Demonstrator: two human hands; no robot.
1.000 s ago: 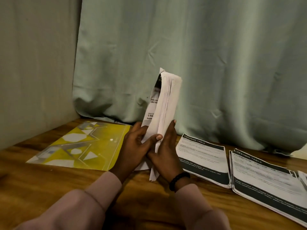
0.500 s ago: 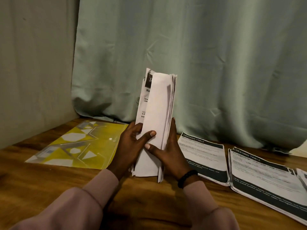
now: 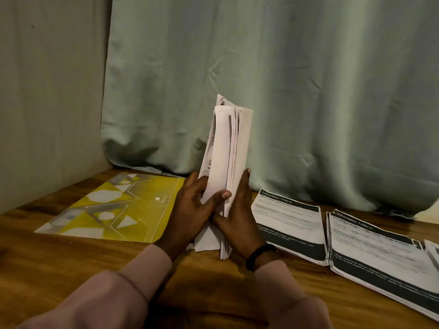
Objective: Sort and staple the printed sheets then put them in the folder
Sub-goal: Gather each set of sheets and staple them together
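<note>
While both pale pink sleeves (image 3: 133, 290) reach in from the near edge of the brown wooden table (image 3: 61, 262), the hands meet at centre round a thick white stack of printed sheets (image 3: 228, 162) stood upright on its lower edge, w/ that edge touching the table. Left hand (image 3: 190, 210) wraps the stack's left side, fingers behind & thumb across the front face. Right hand (image 3: 237, 217) clasps the right side, fingers up along the edge, thumb at the front; a black wristband (image 3: 260, 256) sits on that wrist. Stack's top leans slightly left, w/ one sheet poking up higher than the rest. Just right of the hands lies a flat pile of white sheets w/ dark header & footer bands (image 3: 289, 224), and right next to it a second similar pile (image 3: 380, 257), running off the frame's right side. Left of the hands, a yellow plastic folder w/ white & grey geometric shapes (image 3: 111, 210) lies flat on the table. Farthest back hangs a pale green curtain (image 3: 285, 79); a plain beige wall (image 3: 47, 91) is at left.
</note>
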